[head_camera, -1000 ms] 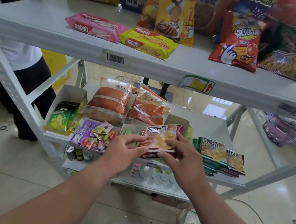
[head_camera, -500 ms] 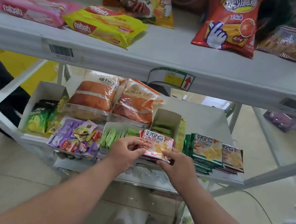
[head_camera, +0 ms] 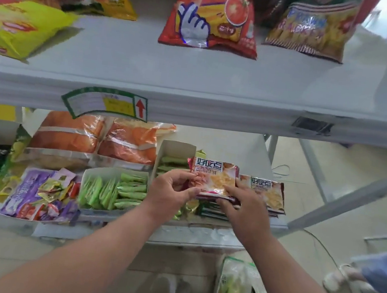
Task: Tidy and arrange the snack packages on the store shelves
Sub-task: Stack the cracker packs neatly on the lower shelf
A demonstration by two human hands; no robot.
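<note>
Both hands hold a small stack of pink-and-white cracker packets (head_camera: 215, 177) over the lower shelf (head_camera: 200, 233). My left hand (head_camera: 172, 190) pinches the stack's left edge. My right hand (head_camera: 241, 206) grips its right and bottom edge. The stack sits above a pile of green-edged packets (head_camera: 208, 209), right beside another brown cracker packet pile (head_camera: 267, 193). Behind it stands an open white box of green sachets (head_camera: 173, 161).
A white box of green packets (head_camera: 115, 190), a purple tray of mixed candies (head_camera: 38, 194) and two orange bags (head_camera: 95, 138) fill the lower shelf's left. Chip bags (head_camera: 212, 13) lie on the upper shelf (head_camera: 193, 104). A green bag (head_camera: 237, 292) hangs below right.
The view has moved closer and to the right. Both hands have carried the cracker packets rightward, over the green-edged pile and against the brown packet pile.
</note>
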